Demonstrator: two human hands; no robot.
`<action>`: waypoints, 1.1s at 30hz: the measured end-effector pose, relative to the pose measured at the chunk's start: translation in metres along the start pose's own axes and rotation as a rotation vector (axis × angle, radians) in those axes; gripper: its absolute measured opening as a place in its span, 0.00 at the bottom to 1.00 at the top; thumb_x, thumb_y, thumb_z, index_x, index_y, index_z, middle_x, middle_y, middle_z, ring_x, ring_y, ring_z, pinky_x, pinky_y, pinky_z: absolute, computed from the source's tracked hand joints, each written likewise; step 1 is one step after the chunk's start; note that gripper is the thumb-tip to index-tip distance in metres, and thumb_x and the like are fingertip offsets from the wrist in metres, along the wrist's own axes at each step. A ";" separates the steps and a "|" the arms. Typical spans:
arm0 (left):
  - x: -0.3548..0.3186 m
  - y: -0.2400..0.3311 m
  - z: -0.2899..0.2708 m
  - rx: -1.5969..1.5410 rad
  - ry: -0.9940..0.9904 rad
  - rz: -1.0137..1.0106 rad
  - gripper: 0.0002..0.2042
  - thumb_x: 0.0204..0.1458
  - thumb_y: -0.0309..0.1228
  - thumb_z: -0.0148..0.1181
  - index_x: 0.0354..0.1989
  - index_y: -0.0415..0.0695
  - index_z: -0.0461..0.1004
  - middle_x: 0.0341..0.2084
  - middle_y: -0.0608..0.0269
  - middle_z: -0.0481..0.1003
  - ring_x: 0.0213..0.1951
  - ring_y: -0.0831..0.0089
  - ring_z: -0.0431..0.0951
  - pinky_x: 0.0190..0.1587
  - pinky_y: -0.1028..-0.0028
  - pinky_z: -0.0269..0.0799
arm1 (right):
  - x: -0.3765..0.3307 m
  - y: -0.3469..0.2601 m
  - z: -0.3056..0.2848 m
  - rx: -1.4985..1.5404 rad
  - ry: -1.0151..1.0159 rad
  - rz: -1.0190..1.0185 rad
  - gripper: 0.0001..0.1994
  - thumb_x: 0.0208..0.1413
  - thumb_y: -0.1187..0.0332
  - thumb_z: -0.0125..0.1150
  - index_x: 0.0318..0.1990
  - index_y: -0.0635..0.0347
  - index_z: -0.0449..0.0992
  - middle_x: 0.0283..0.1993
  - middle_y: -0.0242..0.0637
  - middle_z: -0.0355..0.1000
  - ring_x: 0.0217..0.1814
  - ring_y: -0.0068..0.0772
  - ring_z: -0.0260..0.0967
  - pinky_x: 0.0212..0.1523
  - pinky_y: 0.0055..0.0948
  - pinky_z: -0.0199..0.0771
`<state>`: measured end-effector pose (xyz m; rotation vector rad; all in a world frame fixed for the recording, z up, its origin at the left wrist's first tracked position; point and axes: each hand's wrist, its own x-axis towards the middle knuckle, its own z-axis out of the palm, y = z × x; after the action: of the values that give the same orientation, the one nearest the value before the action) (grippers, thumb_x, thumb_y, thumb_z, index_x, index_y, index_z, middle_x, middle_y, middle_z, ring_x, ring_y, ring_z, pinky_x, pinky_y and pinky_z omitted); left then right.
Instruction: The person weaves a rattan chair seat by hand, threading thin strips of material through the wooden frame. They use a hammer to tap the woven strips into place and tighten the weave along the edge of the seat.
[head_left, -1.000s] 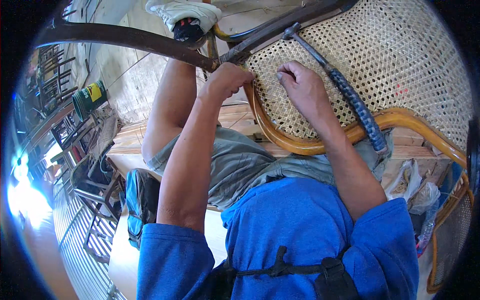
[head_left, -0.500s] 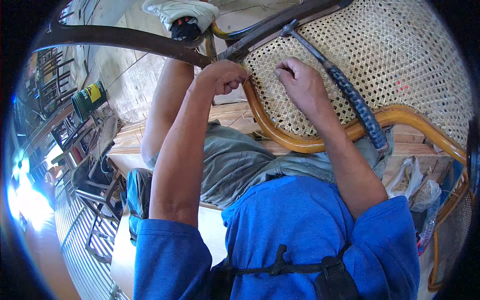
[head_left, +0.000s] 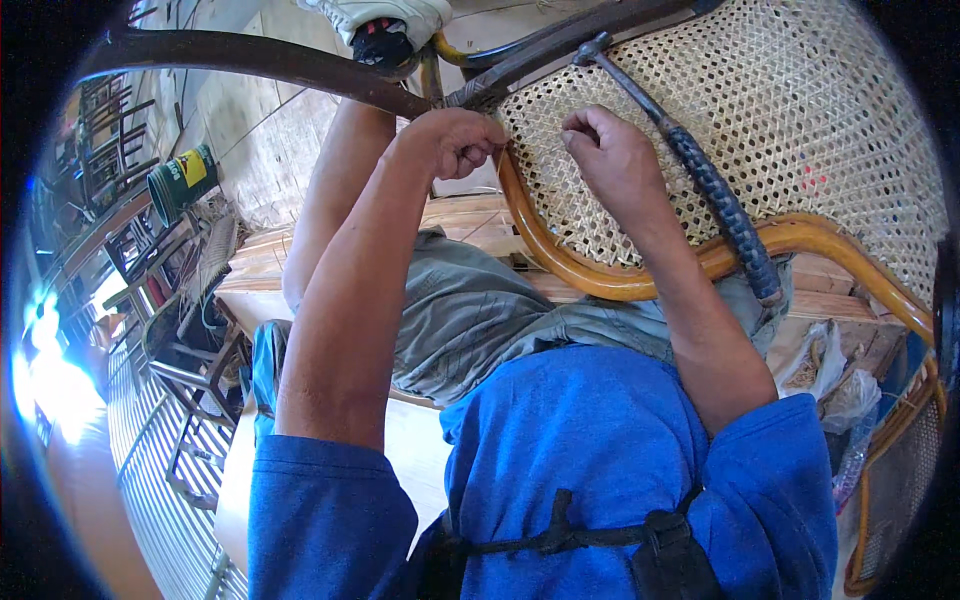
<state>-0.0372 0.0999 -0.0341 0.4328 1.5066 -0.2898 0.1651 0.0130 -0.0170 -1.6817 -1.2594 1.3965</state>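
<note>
Hammer (head_left: 712,190) lies on cane panel (head_left: 800,120); left hand (head_left: 455,145) curls at panel's edge, right hand (head_left: 617,160) curls over panel, any pinch unclear

Green bucket (head_left: 183,188) near dark chair frames (head_left: 180,376) at left; plastic bags (head_left: 852,398) at right

Between the person's left hand (head_left: 458,146) and right hand (head_left: 618,168) I see a gap down to the woven cane panel (head_left: 790,110). Right of it, the hammer (head_left: 717,190) slants across, blocking a low sweep; past that, the weave lies bare. A dark bar (head_left: 270,62) obstructs beyond the left hand; a curved rattan pole (head_left: 600,285) lines the near edge.
</note>
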 end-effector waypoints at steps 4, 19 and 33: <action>0.001 -0.002 -0.002 -0.029 -0.024 0.050 0.11 0.41 0.28 0.61 0.15 0.47 0.64 0.10 0.71 0.63 0.09 0.85 0.57 0.08 0.84 0.47 | -0.001 0.000 -0.001 0.035 0.007 -0.016 0.11 0.52 0.66 0.53 0.37 0.64 0.74 0.31 0.52 0.72 0.35 0.50 0.72 0.38 0.39 0.70; 0.003 -0.005 0.006 0.402 0.192 0.209 0.03 0.40 0.25 0.55 0.19 0.42 0.68 0.13 0.64 0.66 0.16 0.75 0.65 0.15 0.76 0.61 | 0.000 -0.001 -0.001 -0.018 -0.009 -0.021 0.11 0.53 0.64 0.52 0.36 0.63 0.74 0.31 0.52 0.72 0.35 0.52 0.71 0.38 0.40 0.69; -0.008 -0.014 0.028 -0.059 0.241 0.221 0.10 0.47 0.35 0.58 0.19 0.50 0.65 0.12 0.77 0.60 0.12 0.86 0.57 0.11 0.83 0.49 | 0.003 0.003 -0.001 -0.064 0.027 -0.030 0.11 0.53 0.65 0.56 0.38 0.64 0.74 0.26 0.41 0.72 0.26 0.29 0.69 0.30 0.28 0.68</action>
<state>-0.0190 0.0747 -0.0275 0.5980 1.6804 -0.0193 0.1673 0.0145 -0.0208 -1.7112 -1.3216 1.3251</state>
